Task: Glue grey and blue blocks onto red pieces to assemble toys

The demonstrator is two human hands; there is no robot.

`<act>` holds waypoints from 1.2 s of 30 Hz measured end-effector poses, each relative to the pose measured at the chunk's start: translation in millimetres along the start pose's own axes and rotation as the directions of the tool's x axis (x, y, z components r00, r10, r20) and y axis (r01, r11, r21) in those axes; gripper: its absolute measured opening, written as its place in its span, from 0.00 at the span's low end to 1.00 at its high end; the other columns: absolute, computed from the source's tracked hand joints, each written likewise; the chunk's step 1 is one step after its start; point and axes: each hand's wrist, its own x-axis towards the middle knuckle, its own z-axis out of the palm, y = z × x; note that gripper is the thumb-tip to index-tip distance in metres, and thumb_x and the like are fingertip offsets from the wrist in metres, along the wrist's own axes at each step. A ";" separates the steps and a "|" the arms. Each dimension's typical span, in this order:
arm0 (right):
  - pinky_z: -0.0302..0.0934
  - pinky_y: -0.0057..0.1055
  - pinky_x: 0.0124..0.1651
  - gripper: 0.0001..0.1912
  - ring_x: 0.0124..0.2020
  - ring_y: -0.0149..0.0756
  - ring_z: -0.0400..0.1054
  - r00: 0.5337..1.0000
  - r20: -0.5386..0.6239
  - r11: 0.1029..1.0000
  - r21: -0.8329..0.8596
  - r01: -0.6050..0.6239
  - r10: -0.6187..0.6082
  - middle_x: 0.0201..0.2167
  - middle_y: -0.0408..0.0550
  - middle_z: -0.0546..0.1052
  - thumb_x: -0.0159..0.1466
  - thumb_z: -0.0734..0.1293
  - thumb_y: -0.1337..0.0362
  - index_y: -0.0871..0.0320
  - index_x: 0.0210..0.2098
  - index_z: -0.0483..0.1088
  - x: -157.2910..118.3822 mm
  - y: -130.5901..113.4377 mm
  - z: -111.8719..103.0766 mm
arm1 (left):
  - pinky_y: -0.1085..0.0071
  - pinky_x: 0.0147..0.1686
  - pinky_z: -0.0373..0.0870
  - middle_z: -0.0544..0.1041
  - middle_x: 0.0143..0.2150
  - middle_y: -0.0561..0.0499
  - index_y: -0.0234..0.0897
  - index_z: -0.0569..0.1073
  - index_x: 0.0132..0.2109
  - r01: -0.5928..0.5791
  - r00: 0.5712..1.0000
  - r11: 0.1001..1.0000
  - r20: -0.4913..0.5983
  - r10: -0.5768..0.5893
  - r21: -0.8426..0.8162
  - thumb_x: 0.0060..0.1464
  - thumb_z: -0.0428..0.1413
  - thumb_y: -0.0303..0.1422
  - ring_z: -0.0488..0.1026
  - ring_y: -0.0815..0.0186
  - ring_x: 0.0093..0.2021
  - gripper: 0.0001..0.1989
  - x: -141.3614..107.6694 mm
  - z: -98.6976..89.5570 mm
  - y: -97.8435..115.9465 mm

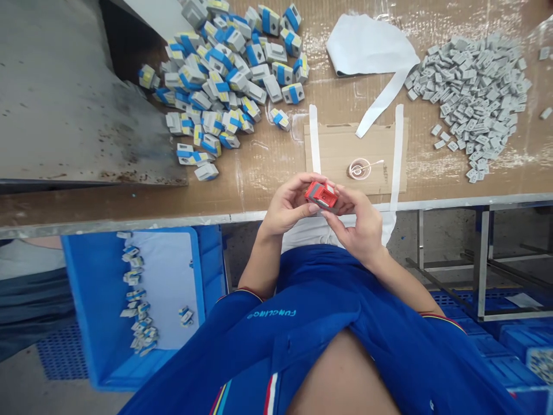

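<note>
A small red plastic toy vehicle body [325, 196] with a grey band is held just over the table's front edge. My left hand [290, 206] grips its left end between thumb and fingers. On the other side, my right hand [358, 222] has its thumb and fingers closed around the right end, partly hiding it. Beyond the hands lies a taped-down piece of cardboard [332, 144]. A small round cup [359, 169] with a white swab-like stick across it rests on that cardboard.
Grey, blue and yellow toy vehicle bodies [233, 69] are heaped at the back left beside a metal housing [78, 104]. Small grey parts [479, 92] are piled at the right. A white cloth [367, 46] lies between. Below left, a blue crate [103, 357] contains several pieces.
</note>
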 end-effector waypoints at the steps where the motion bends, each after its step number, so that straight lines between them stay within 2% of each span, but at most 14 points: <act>1: 0.80 0.35 0.38 0.20 0.33 0.37 0.79 1.000 0.000 1.000 -0.020 0.021 -0.021 0.45 0.50 0.86 0.75 0.71 0.59 0.51 0.65 0.70 0.6 0.4 -1.2 | 0.67 0.51 0.85 0.86 0.56 0.43 0.44 0.81 0.60 0.012 1.000 1.000 0.000 -0.012 0.000 0.55 0.75 0.45 0.86 0.60 0.51 0.28 -0.7 -0.1 -0.2; 8: 0.80 0.36 0.40 0.22 0.37 0.40 0.81 0.973 0.030 0.970 -0.076 0.232 -0.230 0.42 0.50 0.85 0.75 0.72 0.62 0.50 0.66 0.73 10.6 6.1 -19.9 | 0.64 0.54 0.87 0.87 0.60 0.44 0.48 0.83 0.60 -0.056 0.995 0.998 0.082 0.055 0.010 0.57 0.74 0.38 0.87 0.59 0.55 0.25 0.2 6.7 5.9; 11: 0.80 0.36 0.41 0.26 0.39 0.41 0.81 0.953 0.027 0.950 -0.075 0.303 -0.302 0.42 0.51 0.84 0.74 0.73 0.64 0.52 0.69 0.70 14.1 8.4 -28.3 | 0.61 0.55 0.88 0.87 0.61 0.44 0.48 0.83 0.60 -0.090 0.993 0.995 0.079 0.086 0.045 0.58 0.73 0.42 0.86 0.56 0.58 0.23 2.7 12.1 7.6; 14: 0.80 0.35 0.42 0.27 0.41 0.41 0.81 0.947 0.022 0.944 -0.082 0.320 -0.319 0.42 0.51 0.84 0.74 0.72 0.64 0.52 0.70 0.70 15.7 9.2 -32.9 | 0.57 0.58 0.87 0.86 0.61 0.43 0.47 0.84 0.58 -0.103 0.993 0.991 0.073 0.097 0.086 0.59 0.72 0.46 0.85 0.53 0.61 0.22 5.1 16.5 8.8; 18: 0.80 0.36 0.42 0.26 0.41 0.41 0.82 0.955 0.014 0.952 -0.081 0.296 -0.296 0.43 0.50 0.84 0.74 0.72 0.65 0.49 0.69 0.71 15.6 9.8 -34.3 | 0.56 0.61 0.85 0.86 0.63 0.44 0.48 0.83 0.60 -0.159 0.985 0.982 0.090 0.150 0.103 0.62 0.71 0.42 0.84 0.53 0.64 0.20 6.8 19.2 10.7; 21: 0.80 0.35 0.43 0.26 0.41 0.40 0.82 0.969 0.013 0.969 -0.004 0.248 -0.248 0.43 0.49 0.84 0.73 0.74 0.64 0.47 0.68 0.72 14.3 10.0 -34.7 | 0.61 0.60 0.85 0.86 0.62 0.44 0.48 0.82 0.63 -0.196 0.977 0.971 0.113 0.181 0.137 0.62 0.71 0.38 0.85 0.56 0.62 0.23 5.9 19.0 10.2; 24: 0.79 0.35 0.40 0.21 0.38 0.38 0.80 0.983 0.010 0.983 0.039 0.182 -0.182 0.42 0.49 0.84 0.73 0.74 0.59 0.48 0.64 0.76 12.2 12.0 -36.6 | 0.68 0.55 0.84 0.87 0.60 0.44 0.46 0.81 0.65 -0.208 0.976 0.956 0.114 0.188 0.207 0.60 0.73 0.37 0.87 0.59 0.56 0.27 4.4 18.1 6.3; 26: 0.77 0.36 0.37 0.17 0.35 0.37 0.78 0.993 -0.010 0.992 0.040 0.117 -0.117 0.39 0.48 0.84 0.74 0.73 0.54 0.50 0.59 0.79 11.4 17.3 -38.7 | 0.68 0.55 0.83 0.87 0.59 0.43 0.44 0.81 0.65 -0.202 0.978 0.941 0.100 0.181 0.273 0.59 0.73 0.39 0.87 0.59 0.56 0.28 4.2 18.0 3.1; 28: 0.75 0.35 0.35 0.14 0.32 0.36 0.76 0.997 -0.080 0.998 0.062 -0.003 0.007 0.34 0.45 0.82 0.74 0.73 0.51 0.50 0.53 0.81 12.9 27.1 -40.9 | 0.65 0.58 0.82 0.87 0.59 0.42 0.43 0.81 0.65 -0.191 0.981 0.915 0.084 0.173 0.354 0.59 0.73 0.40 0.86 0.57 0.57 0.28 5.3 18.6 0.9; 30: 0.73 0.34 0.34 0.13 0.31 0.34 0.75 0.967 -0.189 0.981 0.122 -0.152 0.173 0.32 0.43 0.81 0.73 0.73 0.50 0.50 0.48 0.81 17.5 39.6 -42.3 | 0.64 0.59 0.82 0.87 0.59 0.41 0.41 0.81 0.64 -0.201 0.979 0.876 0.081 0.184 0.437 0.60 0.72 0.40 0.86 0.57 0.58 0.28 7.7 19.7 0.4; 32: 0.71 0.33 0.33 0.15 0.30 0.33 0.74 0.921 -0.246 0.946 0.197 -0.256 0.301 0.33 0.43 0.81 0.72 0.74 0.47 0.50 0.47 0.81 24.2 51.1 -42.3 | 0.66 0.58 0.82 0.87 0.59 0.42 0.40 0.81 0.64 -0.230 0.973 0.836 0.098 0.210 0.498 0.61 0.72 0.40 0.87 0.58 0.57 0.27 10.4 21.0 1.6; 34: 0.71 0.33 0.33 0.18 0.29 0.33 0.74 0.910 -0.219 0.921 0.250 -0.297 0.353 0.33 0.43 0.81 0.70 0.74 0.44 0.51 0.47 0.81 30.8 58.2 -41.3 | 0.66 0.56 0.82 0.88 0.58 0.41 0.39 0.81 0.64 -0.248 0.969 0.807 0.115 0.221 0.536 0.61 0.72 0.41 0.87 0.59 0.56 0.26 12.5 22.2 3.4; 36: 0.70 0.33 0.33 0.19 0.29 0.32 0.73 0.918 -0.163 0.909 0.282 -0.307 0.361 0.32 0.42 0.81 0.70 0.75 0.43 0.51 0.48 0.81 35.8 60.2 -40.0 | 0.66 0.55 0.82 0.88 0.56 0.41 0.38 0.81 0.63 -0.234 0.972 0.789 0.113 0.207 0.568 0.62 0.71 0.42 0.87 0.59 0.54 0.26 13.0 23.0 4.6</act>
